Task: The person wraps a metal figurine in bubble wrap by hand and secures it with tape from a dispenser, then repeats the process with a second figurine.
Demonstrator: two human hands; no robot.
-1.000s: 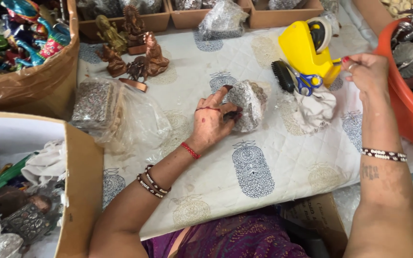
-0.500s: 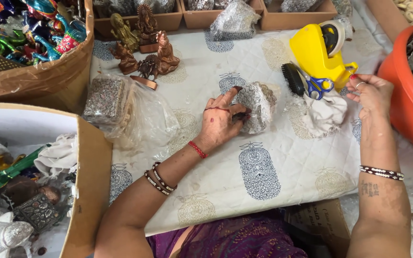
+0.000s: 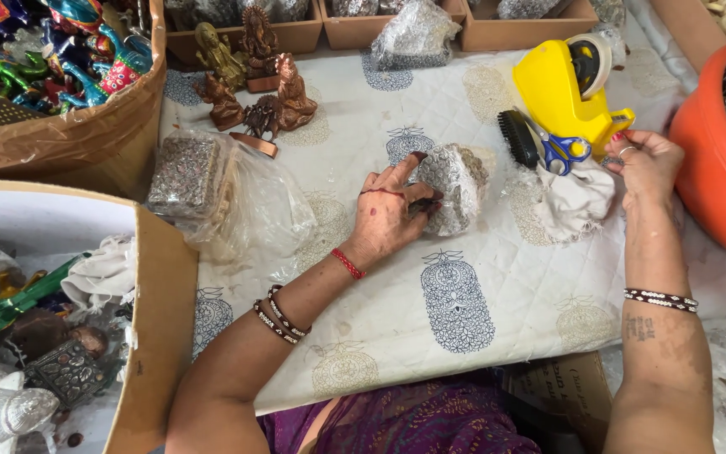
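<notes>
The left hand (image 3: 388,220) presses a wrapped bundle (image 3: 455,187) on the cloth-covered bench (image 3: 481,328), thumb and fingers closed around its near side. The right hand (image 3: 647,165) hangs curled by the white rag (image 3: 577,202) and yellow tape dispenser (image 3: 566,92); its grip seems to pinch something small, perhaps tape.

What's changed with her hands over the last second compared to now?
Little has changed. The right hand stayed raised beside the yellow tape dispenser, above the white cloth, and took hold of nothing new. The left hand stayed on the bubble-wrapped bundle, which has not moved on the printed cloth.
</notes>
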